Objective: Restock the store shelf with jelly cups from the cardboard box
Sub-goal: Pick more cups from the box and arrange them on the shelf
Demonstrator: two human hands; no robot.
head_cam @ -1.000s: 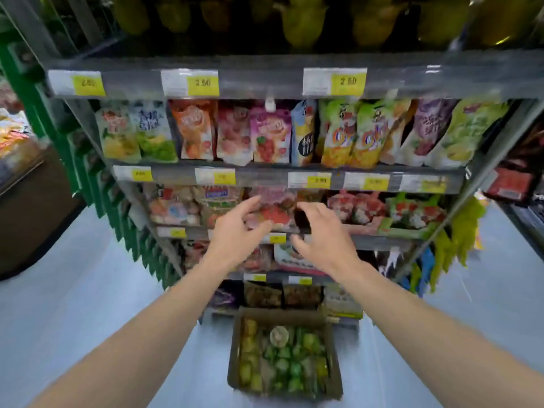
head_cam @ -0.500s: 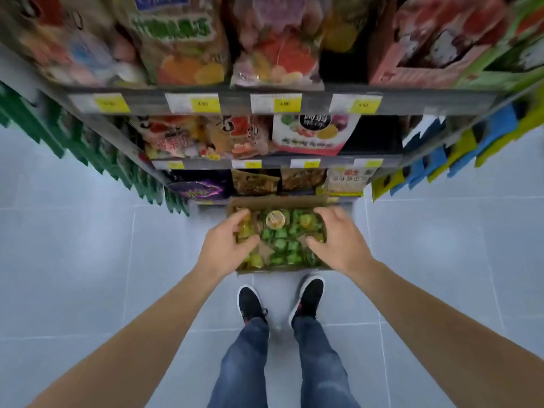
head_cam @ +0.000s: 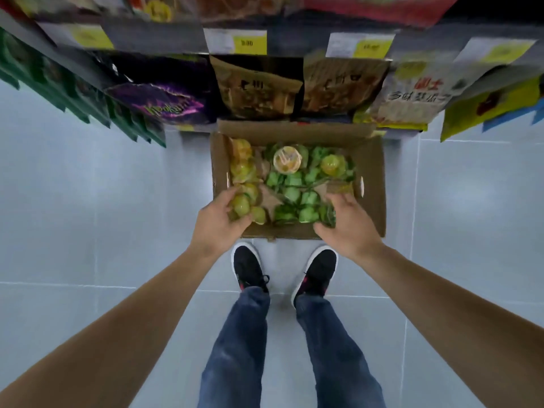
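Note:
An open cardboard box lies on the floor before the bottom shelf, filled with yellow jelly cups on its left and green jelly cups in the middle. One cup with a round foil lid faces up. My left hand reaches into the box's near left corner, fingers curled round a yellow-green jelly cup. My right hand is over the near right part, fingers down among the green cups; whether it grips one is hidden.
The bottom shelf holds a purple bag, brown snack bags and a white bag. Yellow price tags line the shelf edge above. My shoes stand just behind the box on grey floor tiles.
The view has dropped from the upper shelves to the floor. Both hands came down from the shelf into the box; the left now holds a yellow-green cup.

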